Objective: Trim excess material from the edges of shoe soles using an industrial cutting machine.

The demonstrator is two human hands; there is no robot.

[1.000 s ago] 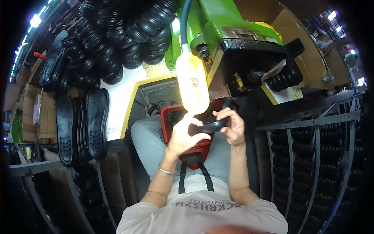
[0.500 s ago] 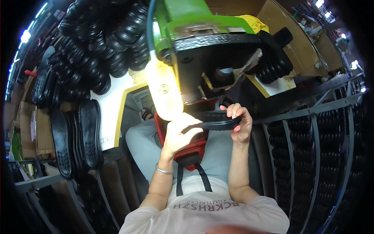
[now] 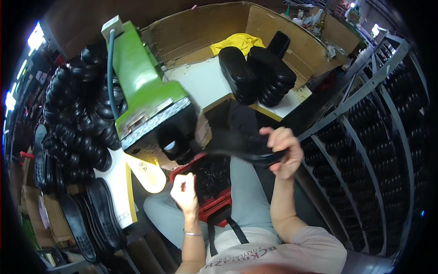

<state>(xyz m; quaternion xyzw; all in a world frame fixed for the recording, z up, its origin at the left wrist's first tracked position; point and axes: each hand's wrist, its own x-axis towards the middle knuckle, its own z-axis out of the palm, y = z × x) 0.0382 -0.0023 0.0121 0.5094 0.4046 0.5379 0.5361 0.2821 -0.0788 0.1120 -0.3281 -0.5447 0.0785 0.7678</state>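
One shoe sole (image 3: 255,155): right hand (image 3: 287,151) grips its end, presumably to leave the length uncovered; left hand (image 3: 185,192) is curled closed.

On our white counter (image 3: 196,77) we see stacked soles (image 3: 269,68) at far right and heaped soles (image 3: 75,109) at left; our right rack (image 3: 343,105) holds rowed soles (image 3: 378,169).

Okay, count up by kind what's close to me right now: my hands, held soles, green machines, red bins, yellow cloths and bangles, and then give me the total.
Left hand and right hand: 2
Held black sole: 1
Green machine: 1
Red bin: 1
Yellow cloth: 1
Silver bangle: 1
Total: 7
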